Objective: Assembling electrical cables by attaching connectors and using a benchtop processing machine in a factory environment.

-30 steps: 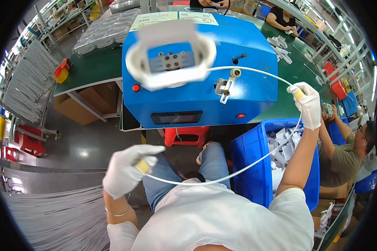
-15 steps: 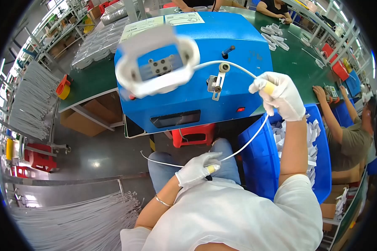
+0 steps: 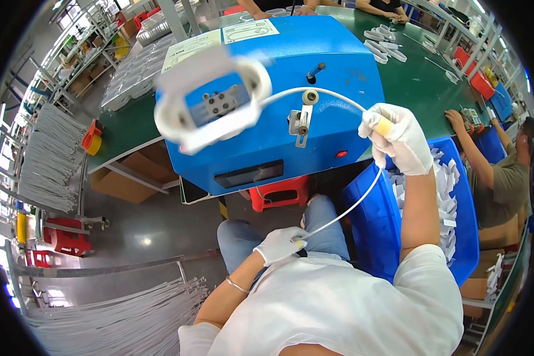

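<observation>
A white cable [image 3: 353,206] runs in a curve between my two gloved hands. My right hand [image 3: 399,139], raised at the right front of a blue machine [image 3: 314,56], is closed around the cable, a yellow wrap showing on a finger. Down by my lap, my left hand [image 3: 280,245] pinches the cable's lower part; no tail shows beyond it. From my right hand the cable passes over a small roller [image 3: 310,96] to a blurred white loop [image 3: 222,134] around a metal block [image 3: 221,104] on the machine's front.
Beside my right arm stands a blue bin [image 3: 371,231] full of white pieces. Finished-looking white coils [image 3: 385,47] lie on the green table [image 3: 424,101]. Hanging cables [image 3: 56,157] and a rack of cables [image 3: 118,317] are at left. A co-worker [image 3: 504,184] sits at right.
The tail that stuck out past my left hand no longer shows. The blurred loop on the machine looks slightly different in tilt. The whole view has shifted a little.
</observation>
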`<state>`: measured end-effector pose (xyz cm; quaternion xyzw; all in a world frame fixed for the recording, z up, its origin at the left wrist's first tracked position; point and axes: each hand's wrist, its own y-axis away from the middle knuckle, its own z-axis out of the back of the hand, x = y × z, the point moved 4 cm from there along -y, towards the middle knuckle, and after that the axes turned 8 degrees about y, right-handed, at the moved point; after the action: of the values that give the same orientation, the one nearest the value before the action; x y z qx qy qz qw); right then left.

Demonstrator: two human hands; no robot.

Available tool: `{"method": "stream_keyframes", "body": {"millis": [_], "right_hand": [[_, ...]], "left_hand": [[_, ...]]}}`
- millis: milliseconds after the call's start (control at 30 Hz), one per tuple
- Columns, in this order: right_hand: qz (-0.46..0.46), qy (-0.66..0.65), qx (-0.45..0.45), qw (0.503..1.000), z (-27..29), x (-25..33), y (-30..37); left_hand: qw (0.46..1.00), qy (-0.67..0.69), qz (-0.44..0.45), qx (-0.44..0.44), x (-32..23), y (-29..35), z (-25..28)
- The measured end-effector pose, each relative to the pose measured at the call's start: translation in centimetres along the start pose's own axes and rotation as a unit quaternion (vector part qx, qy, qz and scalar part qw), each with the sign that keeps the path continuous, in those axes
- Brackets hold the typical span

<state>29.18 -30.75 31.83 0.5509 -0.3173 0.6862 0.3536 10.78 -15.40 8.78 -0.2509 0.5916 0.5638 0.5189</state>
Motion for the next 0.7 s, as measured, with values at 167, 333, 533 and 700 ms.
{"method": "stream_keyframes", "body": {"millis": [167, 333, 533, 700], "right_hand": [[-0.002, -0.005, -0.013, 1.0, -0.6, 0.0, -0.2], [0.014, 0.044, -0.024, 0.999, -1.9, 2.2, -0.3], [0.361, 0.347, -0.1, 0.86, -2.5, 4.4, -2.6], [0.496, 0.505, -0.184, 0.682, -1.9, 8.5, -9.0]], "left_hand": [[0.998, -0.035, -0.013, 0.045, -5.4, -0.1, 0.6], [0.96, -0.2, -0.195, 0.014, -12.5, 2.0, 4.2], [0.952, -0.272, -0.138, 0.005, -22.9, 10.1, 12.1], [0.891, -0.212, -0.304, -0.263, -30.6, 12.1, 19.0]]}}
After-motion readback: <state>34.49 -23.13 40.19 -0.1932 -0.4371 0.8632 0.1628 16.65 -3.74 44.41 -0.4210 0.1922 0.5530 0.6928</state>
